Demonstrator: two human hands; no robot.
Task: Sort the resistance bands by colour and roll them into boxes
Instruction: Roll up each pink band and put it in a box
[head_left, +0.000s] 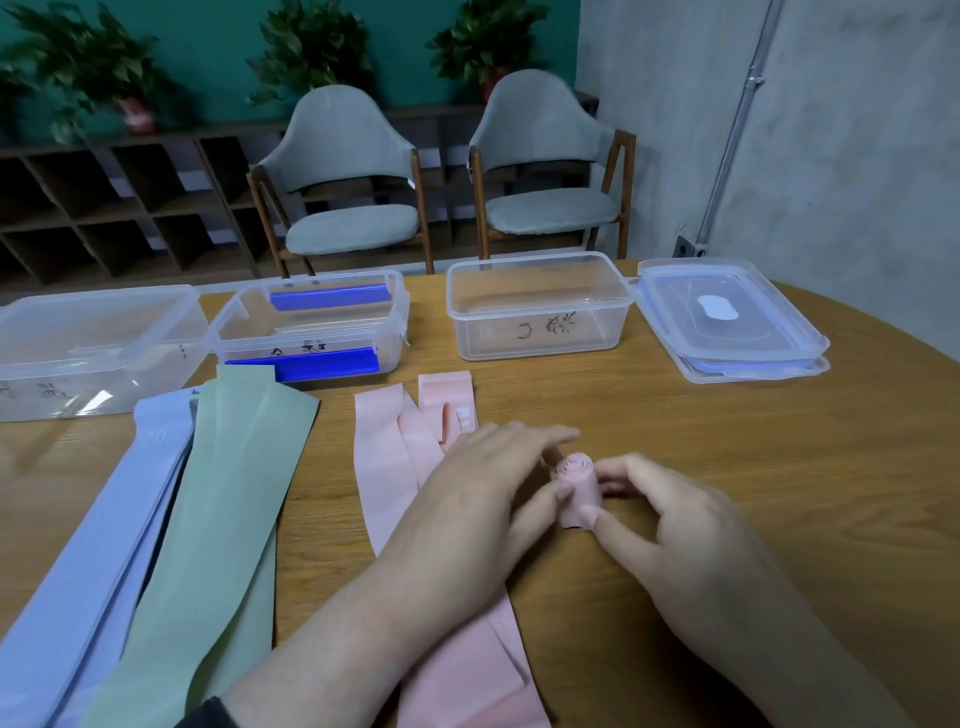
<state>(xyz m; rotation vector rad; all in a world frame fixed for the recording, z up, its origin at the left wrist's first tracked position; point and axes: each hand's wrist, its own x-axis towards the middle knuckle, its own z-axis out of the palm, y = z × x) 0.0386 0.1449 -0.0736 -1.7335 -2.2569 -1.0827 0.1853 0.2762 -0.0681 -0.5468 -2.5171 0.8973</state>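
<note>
Pink bands (387, 457) beside roll (577, 491); boxes (537, 312) behind

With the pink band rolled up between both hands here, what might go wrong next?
The pink roll is pinched only by the fingertips of the left hand and right hand; easing off may let it spring open. All three open boxes sit across the table, so the carry risks unrolling. The flat pink bands under the left wrist may get dragged.

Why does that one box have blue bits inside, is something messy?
Nothing is broken or spilled. The middle box holds lids with blue clips stacked inside it instead of bands, which looks odd. Both hands, left hand and right hand, hold a pink roll.
</note>
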